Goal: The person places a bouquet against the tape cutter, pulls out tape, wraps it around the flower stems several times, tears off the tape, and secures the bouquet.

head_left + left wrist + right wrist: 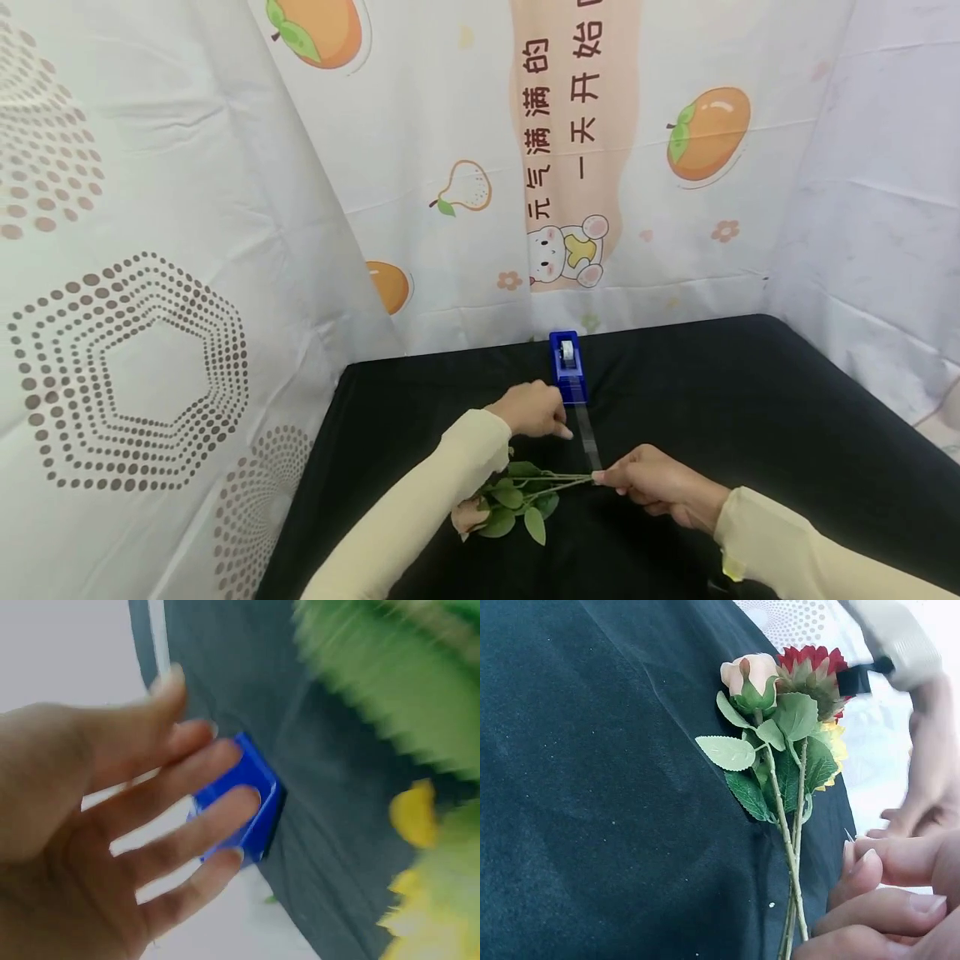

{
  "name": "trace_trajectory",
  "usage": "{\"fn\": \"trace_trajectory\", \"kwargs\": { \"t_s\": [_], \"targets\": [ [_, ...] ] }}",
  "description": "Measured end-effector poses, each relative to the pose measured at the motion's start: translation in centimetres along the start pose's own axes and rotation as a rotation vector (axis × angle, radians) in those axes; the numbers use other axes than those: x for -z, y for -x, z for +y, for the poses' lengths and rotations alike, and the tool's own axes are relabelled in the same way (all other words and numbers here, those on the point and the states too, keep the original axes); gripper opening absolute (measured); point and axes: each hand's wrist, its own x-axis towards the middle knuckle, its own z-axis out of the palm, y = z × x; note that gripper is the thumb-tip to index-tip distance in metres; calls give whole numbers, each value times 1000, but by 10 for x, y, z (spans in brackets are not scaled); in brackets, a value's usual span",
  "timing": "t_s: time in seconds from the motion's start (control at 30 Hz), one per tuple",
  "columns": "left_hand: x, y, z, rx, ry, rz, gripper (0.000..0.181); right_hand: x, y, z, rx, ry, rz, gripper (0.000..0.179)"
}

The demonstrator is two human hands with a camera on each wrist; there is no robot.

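A strip of clear tape (586, 429) stretches from the blue tape dispenser (574, 388) toward me, and my right hand (667, 485) pinches its near end. Just left of the strip hovers my left hand (534, 410), its fingers loosely extended. In the left wrist view, those fingers (191, 840) pass in front of the dispenser (251, 780) and hold nothing. Artificial flowers lie with their stems (787, 847) running toward my right fingertips: a pale pink rose (751, 679), a red flower (810, 664) and a yellow one (837, 742). Whether the right hand touches the stems I cannot tell.
Black cloth (750, 400) covers the table, whose far edge lies just behind the dispenser. White printed curtains (450, 108) hang at the back and both sides.
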Motion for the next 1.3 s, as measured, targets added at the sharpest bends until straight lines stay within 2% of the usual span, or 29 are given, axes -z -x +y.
{"fn": "trace_trajectory", "kwargs": {
  "t_s": [0.07, 0.1, 0.17, 0.27, 0.47, 0.67, 0.87, 0.97, 1.3],
  "targets": [
    [-5, 10, 8, -63, -45, -70, 23, 1, 1, 2, 4, -1, -2, 36],
    [-10, 15, 12, -92, -82, -82, 24, 2, 1, 3, 5, -2, -2, 37],
    [-20, 22, 18, -133, -166, -79, 26, 2, 1, 4, 6, -2, -3, 38],
    [-32, 34, 21, -155, -218, -68, 27, 0, 0, 4, 14, -1, -14, 38],
    [-57, 40, 21, -175, -254, -10, 37, -4, -2, 4, 33, -10, -24, 37],
    [-74, 41, 25, -203, -334, 101, 34, -4, -2, 7, 31, -11, -10, 38],
    [-80, 44, 25, -242, -457, 213, 30, -4, -5, 7, 38, -15, -19, 37],
    [-80, 45, 24, -249, -487, 256, 33, -6, -6, 6, 33, -10, -17, 37],
    [-80, 57, 34, -303, -478, 331, 25, -12, -9, 15, -6, -28, -1, 36]
  ]
}}
